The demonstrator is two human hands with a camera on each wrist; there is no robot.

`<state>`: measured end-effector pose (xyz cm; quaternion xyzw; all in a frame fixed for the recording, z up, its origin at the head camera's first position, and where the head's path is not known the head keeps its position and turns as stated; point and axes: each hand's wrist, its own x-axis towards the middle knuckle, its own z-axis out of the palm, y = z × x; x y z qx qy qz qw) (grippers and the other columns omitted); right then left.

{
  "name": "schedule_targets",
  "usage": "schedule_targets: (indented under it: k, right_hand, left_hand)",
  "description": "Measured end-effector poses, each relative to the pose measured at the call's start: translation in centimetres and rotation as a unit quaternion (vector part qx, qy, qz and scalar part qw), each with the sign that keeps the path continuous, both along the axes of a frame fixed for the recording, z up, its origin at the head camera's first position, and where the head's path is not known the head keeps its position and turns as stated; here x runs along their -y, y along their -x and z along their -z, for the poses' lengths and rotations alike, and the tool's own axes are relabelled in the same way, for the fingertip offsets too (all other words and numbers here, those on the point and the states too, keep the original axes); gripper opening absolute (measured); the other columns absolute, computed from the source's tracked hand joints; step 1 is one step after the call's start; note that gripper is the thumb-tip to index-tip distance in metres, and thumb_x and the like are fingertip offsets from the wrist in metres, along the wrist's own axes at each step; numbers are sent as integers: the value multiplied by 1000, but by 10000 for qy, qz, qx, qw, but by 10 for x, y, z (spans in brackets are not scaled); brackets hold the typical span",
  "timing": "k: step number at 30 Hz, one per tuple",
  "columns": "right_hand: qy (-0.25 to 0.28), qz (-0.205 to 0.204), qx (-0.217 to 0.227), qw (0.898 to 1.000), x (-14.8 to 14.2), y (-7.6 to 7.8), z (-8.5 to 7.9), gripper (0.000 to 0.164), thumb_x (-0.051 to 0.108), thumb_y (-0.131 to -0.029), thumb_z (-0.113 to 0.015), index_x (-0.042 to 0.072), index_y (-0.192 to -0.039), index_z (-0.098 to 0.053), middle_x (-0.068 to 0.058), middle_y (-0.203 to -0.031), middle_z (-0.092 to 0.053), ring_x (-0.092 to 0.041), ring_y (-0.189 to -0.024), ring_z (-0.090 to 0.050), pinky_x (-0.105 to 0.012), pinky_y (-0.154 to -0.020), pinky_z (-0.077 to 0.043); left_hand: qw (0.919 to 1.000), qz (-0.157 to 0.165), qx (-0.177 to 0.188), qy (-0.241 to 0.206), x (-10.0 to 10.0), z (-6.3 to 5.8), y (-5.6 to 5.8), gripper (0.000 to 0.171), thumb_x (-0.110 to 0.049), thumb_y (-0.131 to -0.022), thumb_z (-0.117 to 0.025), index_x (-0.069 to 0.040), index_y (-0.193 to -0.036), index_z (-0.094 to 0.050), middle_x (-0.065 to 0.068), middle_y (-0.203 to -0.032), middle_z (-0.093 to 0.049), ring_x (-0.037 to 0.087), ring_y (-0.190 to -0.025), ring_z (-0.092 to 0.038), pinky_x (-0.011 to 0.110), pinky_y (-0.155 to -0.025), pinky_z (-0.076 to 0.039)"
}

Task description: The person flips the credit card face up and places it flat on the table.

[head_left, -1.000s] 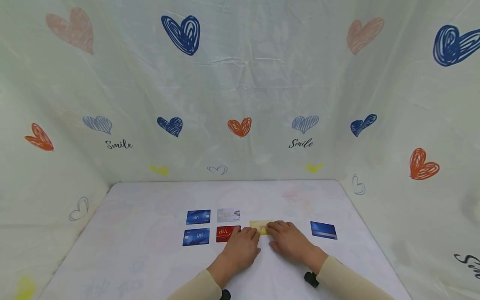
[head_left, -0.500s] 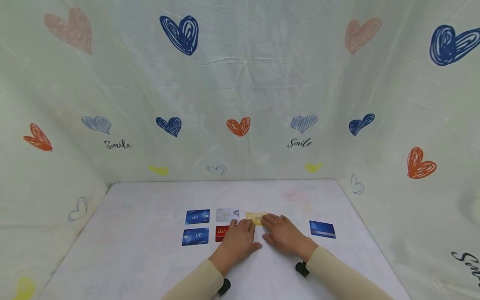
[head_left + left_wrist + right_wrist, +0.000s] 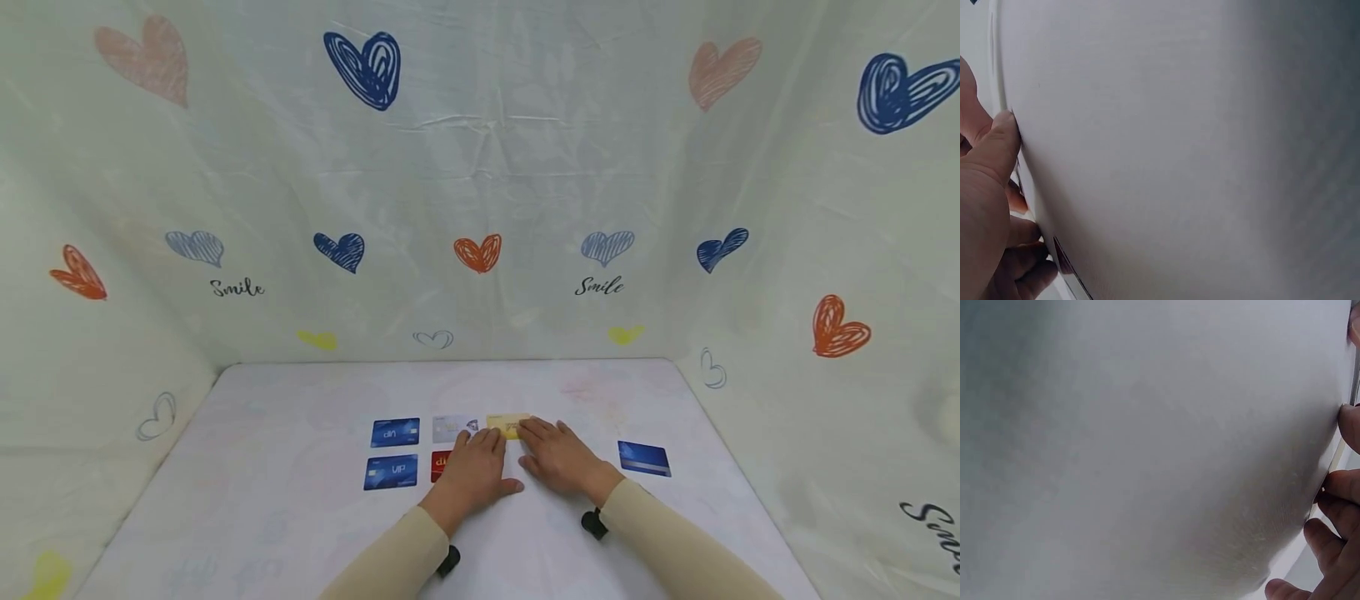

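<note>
In the head view a yellow card (image 3: 504, 423) lies flat on the table at the right end of the upper card row. My left hand (image 3: 472, 468) touches its lower left edge with outstretched fingertips, its thumb spread to the right. At the card's right end, the fingers of my right hand (image 3: 561, 458) rest on it. A red card (image 3: 438, 467) is partly covered by the left hand, while a silver card (image 3: 448, 428) sits just left of the yellow one. Both wrist views show fingers (image 3: 997, 147) and fingertips (image 3: 1322, 540) low at the table surface.
Two blue VIP cards, an upper one (image 3: 395, 432) and a lower one (image 3: 391, 472), form the left column. A blue striped card (image 3: 644, 459) lies apart at the right. The white table (image 3: 285, 517) is bordered by a heart-printed curtain (image 3: 420, 183).
Both hands have slid the yellow card away from the person and slightly left, bringing it level with the silver card. The other cards have stayed in place.
</note>
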<state>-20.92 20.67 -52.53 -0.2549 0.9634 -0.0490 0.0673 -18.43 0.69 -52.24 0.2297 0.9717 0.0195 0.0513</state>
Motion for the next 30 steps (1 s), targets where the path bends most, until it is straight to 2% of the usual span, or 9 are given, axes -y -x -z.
schedule_targets:
  k: [9, 15, 19, 22, 26, 30]
  right_hand:
    - [-37, 57, -110, 9999, 2, -3, 0, 62, 44, -108, -56, 8, -158, -47, -8, -166, -45, -30, -156, -38, -61, -123, -32]
    - [-117, 143, -282, 9994, -9, -17, 0, 67, 46, -106, -61, 7, -158, -46, -10, -165, -45, -31, -155, -39, -61, -124, -31]
    - [-127, 412, -259, 9987, -31, -30, 2, 71, 49, -104, -62, 8, -159, -45, -10, -166, -43, -32, -156, -37, -62, -125, -28]
    - [-87, 591, -357, 9976, -54, -39, 1, 73, 48, -104, -64, 4, -159, -45, -14, -166, -43, -36, -156, -37, -65, -123, -28]
    - [41, 761, -788, 9940, -90, -53, 0, 72, 42, -102, -68, -4, -153, -48, -23, -160, -47, -42, -151, -42, -72, -117, -32]
    - [60, 1084, -1093, 9881, -123, -67, 1, 70, 40, -100, -72, -8, -147, -53, -26, -154, -53, -45, -146, -47, -74, -111, -36]
  left_hand:
    - [10000, -41, -11, -18, 1, 3, 3, 92, -74, -93, -62, -10, -158, -49, 7, -164, -47, 26, -153, -43, 54, -125, -33]
    - [10000, -54, -9, 68, 0, 6, 4, 94, -76, -91, -61, -12, -158, -49, 5, -165, -47, 25, -153, -43, 53, -125, -33]
    - [9999, -87, 32, 82, -2, 6, 3, 94, -76, -91, -62, -13, -159, -48, 4, -165, -46, 25, -153, -42, 52, -125, -33]
    - [9999, -106, 79, 58, -2, 4, 2, 94, -75, -91, -62, -13, -160, -47, 4, -166, -45, 25, -154, -41, 52, -126, -32]
    - [9999, -93, 77, 54, -1, 2, 2, 93, -74, -92, -63, -13, -160, -47, 4, -166, -45, 25, -154, -41, 52, -126, -32]
    - [9999, -92, 57, 67, -1, 1, 2, 94, -74, -91, -63, -12, -160, -46, 4, -166, -45, 24, -154, -42, 52, -126, -32]
